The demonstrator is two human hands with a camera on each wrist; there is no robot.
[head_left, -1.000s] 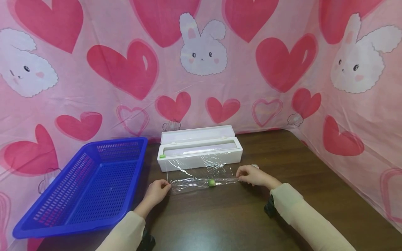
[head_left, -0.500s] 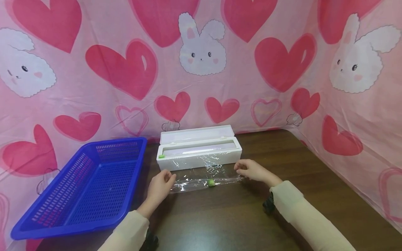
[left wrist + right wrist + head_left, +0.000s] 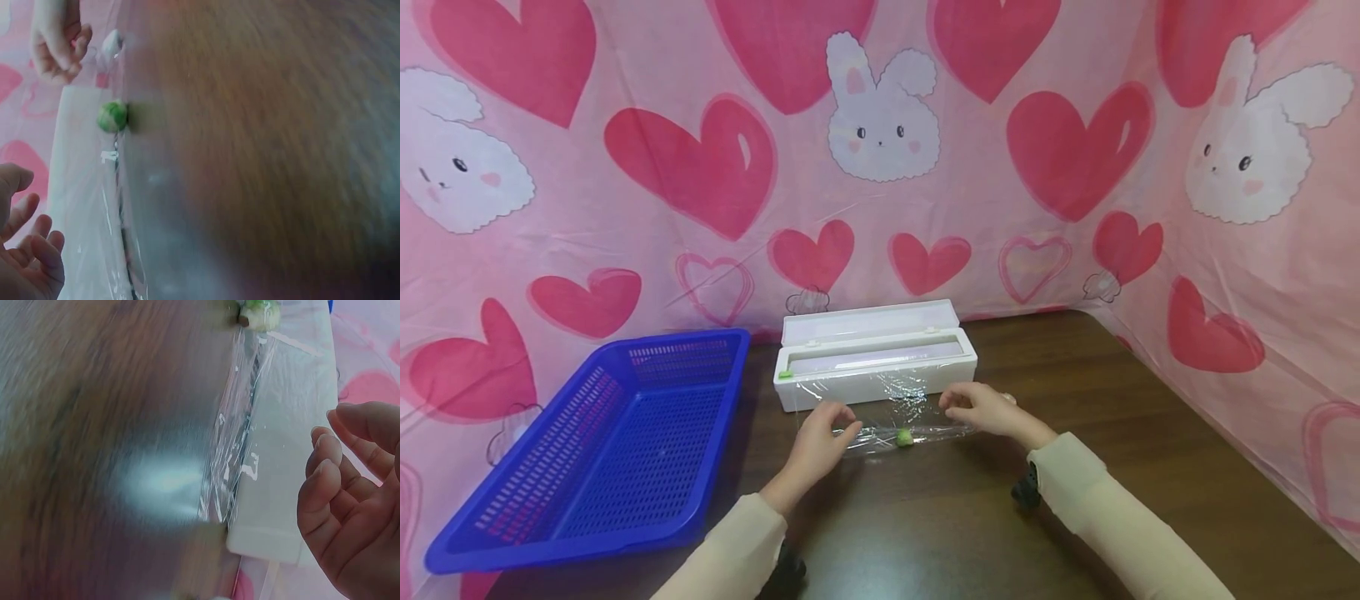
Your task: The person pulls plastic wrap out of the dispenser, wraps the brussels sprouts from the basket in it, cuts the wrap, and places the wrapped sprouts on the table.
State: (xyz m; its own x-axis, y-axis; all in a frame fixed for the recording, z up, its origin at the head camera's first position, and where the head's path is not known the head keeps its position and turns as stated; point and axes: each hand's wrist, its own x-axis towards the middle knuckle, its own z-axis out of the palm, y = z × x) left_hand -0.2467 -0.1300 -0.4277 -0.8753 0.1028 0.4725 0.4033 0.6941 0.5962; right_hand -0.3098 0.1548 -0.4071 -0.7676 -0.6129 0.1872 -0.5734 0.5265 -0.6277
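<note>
Clear cling film runs from a white dispenser box toward me, its front edge gathered into a crinkled strip. On that strip sits a Brussels sprout, round and green with a pale base, also plain in the left wrist view. My left hand hovers left of the sprout, fingers loosely bent and thumb apart, holding nothing. To the right of it, my right hand is over the film with its fingers relaxed; in the right wrist view the palm holds nothing.
The box's lid stands raised at the back, and a green slider sits at its left end. A blue slotted basket occupies the left. Partly behind my right hand lies a small white object. A pink heart-print cloth backs the table.
Both hands have let go of the film's front corners and moved inward toward the sprout, the left hand farther. The sprout, box and basket stay put.
</note>
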